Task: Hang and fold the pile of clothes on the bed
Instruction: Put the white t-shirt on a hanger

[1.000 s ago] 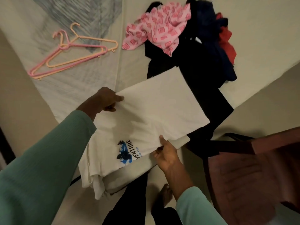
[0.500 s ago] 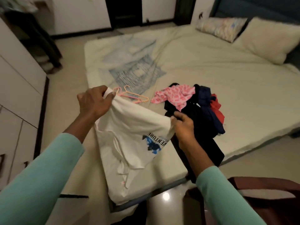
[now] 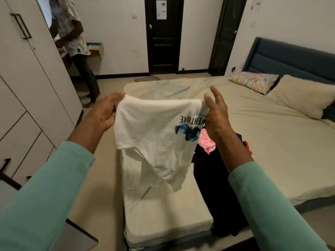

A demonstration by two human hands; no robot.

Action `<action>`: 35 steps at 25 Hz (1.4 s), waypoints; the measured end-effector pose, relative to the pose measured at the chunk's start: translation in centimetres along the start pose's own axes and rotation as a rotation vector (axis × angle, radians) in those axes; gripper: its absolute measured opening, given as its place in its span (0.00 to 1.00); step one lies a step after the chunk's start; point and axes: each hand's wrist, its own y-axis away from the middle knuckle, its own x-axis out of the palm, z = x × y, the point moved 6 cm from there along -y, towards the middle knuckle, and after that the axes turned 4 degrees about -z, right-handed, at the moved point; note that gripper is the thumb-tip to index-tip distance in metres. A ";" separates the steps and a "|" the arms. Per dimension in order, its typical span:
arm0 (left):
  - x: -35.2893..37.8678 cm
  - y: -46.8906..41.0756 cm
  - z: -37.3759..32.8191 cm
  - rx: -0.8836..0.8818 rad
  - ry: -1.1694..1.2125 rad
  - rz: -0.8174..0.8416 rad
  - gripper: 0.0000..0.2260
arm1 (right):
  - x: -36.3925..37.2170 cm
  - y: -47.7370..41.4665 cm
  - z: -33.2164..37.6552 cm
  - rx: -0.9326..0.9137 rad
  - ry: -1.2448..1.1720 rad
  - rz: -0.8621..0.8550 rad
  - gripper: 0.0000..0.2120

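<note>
Holding white t-shirt [image 3: 154, 131] up over the bed [image 3: 262, 142] end: left hand [image 3: 105, 113] grips one corner, right hand [image 3: 215, 115] pinches the other, fingers splayed. Shirt not folded yet. Pile [image 3: 213, 174] of dark/pink/red clothes untouched on bed, so prob. early on.

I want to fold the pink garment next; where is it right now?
In the head view, the pink garment lies on the dark clothes on the bed, right of centre, between the white T-shirt and the right hand.
</note>
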 end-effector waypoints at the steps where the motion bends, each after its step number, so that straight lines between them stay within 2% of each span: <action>1: -0.2 -0.1 -0.3 0.025 0.029 0.039 0.06 | 0.4 0.1 0.5 0.002 -0.009 0.057 0.28; 3: -1.1 -0.1 1.4 0.004 -0.143 0.085 0.16 | 0.4 0.9 -0.8 -0.030 0.283 0.157 0.37; 5: -2.1 -0.3 3.7 -0.024 -0.343 0.036 0.27 | -0.6 1.1 -3.2 -0.055 0.510 0.189 0.39; 7: -2.5 -0.4 5.0 -0.021 -0.334 0.002 0.24 | -1.8 0.6 -3.7 -0.008 0.472 0.103 0.33; 9: -2.4 -0.4 5.1 -0.010 -0.227 -0.011 0.15 | -2.2 0.3 -3.4 0.120 0.282 0.038 0.20; 11: -2.1 -0.7 4.9 -0.027 -0.089 0.026 0.12 | -1.8 0.5 -3.2 0.224 0.083 0.044 0.12; 12: -1.9 -0.7 4.9 -0.042 -0.086 0.052 0.13 | -1.6 0.7 -3.2 0.251 0.083 0.055 0.11; 15: -2.2 -1.0 4.9 -0.054 -0.323 0.040 0.15 | -1.3 1.2 -3.7 0.291 0.201 0.076 0.12; 19: -2.9 -1.9 3.1 0.102 -0.361 -0.058 0.19 | -0.4 1.8 -3.6 0.282 0.164 0.042 0.10; 21: -2.4 -1.7 2.9 0.042 -0.319 0.044 0.26 | 0.1 2.2 -4.0 0.283 0.162 0.051 0.10; 23: -1.5 -1.2 2.5 -0.020 -0.332 0.138 0.29 | 0.2 2.8 -4.4 0.292 0.166 0.051 0.12; 27: -1.3 -1.1 1.3 0.034 -0.184 0.042 0.21 | -1.2 3.2 -4.0 0.327 -0.027 -0.061 0.09; 29: -0.8 -1.0 2.8 -0.048 -0.320 0.105 0.17 | -2.0 3.4 -4.2 0.366 -0.084 -0.107 0.09; 31: -1.1 -1.1 3.9 -0.082 -0.551 0.128 0.17 | -2.4 3.5 -4.7 0.374 -0.015 -0.113 0.06; 32: -1.1 -1.2 3.8 -0.045 -0.580 0.101 0.16 | -2.5 3.6 -4.8 0.356 0.039 -0.101 0.03; 35: -0.4 -1.5 2.6 0.089 -0.493 0.030 0.11 | -3.1 3.4 -4.5 0.283 0.183 -0.070 0.04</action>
